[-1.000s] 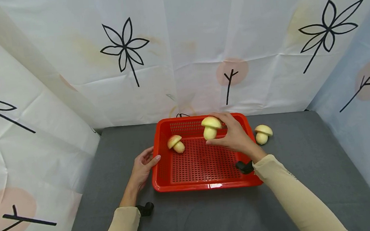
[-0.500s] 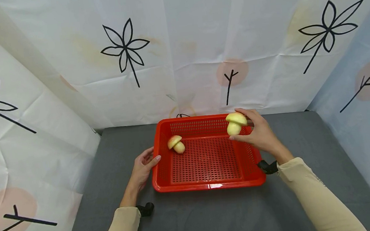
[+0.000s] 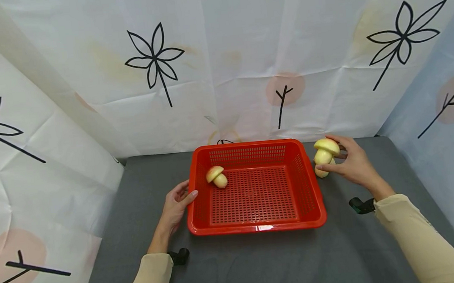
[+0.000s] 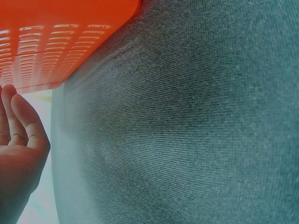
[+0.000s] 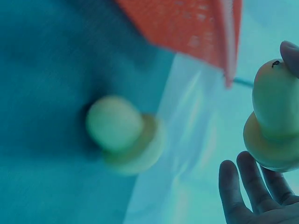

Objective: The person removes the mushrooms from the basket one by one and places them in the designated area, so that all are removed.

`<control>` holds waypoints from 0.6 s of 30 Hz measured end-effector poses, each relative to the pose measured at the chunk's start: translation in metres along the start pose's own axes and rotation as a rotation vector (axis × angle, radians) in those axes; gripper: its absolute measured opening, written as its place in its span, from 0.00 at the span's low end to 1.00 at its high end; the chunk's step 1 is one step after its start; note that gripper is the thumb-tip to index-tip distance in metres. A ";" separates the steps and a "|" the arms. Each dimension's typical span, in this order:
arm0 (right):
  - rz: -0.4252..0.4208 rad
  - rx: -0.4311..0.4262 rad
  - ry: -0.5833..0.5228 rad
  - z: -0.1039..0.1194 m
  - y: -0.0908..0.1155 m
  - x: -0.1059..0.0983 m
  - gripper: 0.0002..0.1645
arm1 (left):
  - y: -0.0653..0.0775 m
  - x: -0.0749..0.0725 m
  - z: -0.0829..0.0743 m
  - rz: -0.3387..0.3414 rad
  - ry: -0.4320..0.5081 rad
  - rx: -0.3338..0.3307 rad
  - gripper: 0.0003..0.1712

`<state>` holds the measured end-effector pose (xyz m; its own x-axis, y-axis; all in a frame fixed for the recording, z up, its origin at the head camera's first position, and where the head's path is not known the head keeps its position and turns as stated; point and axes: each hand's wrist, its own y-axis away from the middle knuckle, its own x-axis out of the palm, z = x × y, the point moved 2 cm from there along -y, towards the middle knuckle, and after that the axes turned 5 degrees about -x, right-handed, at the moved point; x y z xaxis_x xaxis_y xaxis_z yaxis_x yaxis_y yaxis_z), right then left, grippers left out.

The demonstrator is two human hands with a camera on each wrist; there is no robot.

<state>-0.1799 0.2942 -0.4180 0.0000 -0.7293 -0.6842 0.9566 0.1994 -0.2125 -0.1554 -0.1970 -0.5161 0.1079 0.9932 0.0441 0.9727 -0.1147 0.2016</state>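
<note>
My right hand [image 3: 354,162] holds a pale yellow toy mushroom [image 3: 326,146] between thumb and fingers, just outside the right side of a red plastic basket [image 3: 256,228]. Seen from the right wrist, this mushroom [image 5: 275,105] hangs stem up in that view, thumb near its stem end. A second mushroom [image 5: 114,123] lies on the table below it; the head view shows it mostly hidden behind the held one. At the basket's left side, my left hand [image 3: 174,206] holds the rim, thumb over it and fingers along the outer wall.
One mushroom with a reddish cap [image 3: 216,177] lies inside the basket at the left. A dark grey cloth [image 3: 239,268] covers the table. Printed white curtains [image 3: 235,58] stand behind and at both sides. A thin black cable [image 3: 223,140] shows behind the basket.
My right hand has carried its mushroom rightward, from above the basket to past its right rim, over the mushroom on the table. My left hand and the basket have stayed put.
</note>
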 end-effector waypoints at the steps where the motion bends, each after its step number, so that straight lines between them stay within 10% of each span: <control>1: 0.001 0.010 0.014 -0.005 0.001 -0.003 0.54 | 0.000 0.000 0.000 0.001 0.000 0.000 0.31; 18: 0.092 0.207 0.127 -0.084 0.010 -0.028 0.57 | 0.000 0.000 0.001 0.003 -0.002 0.002 0.32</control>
<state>-0.1951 0.3714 -0.4590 0.0657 -0.6239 -0.7787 0.9935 0.1136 -0.0072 -0.1557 -0.1974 -0.5170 0.1111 0.9929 0.0422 0.9727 -0.1173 0.2000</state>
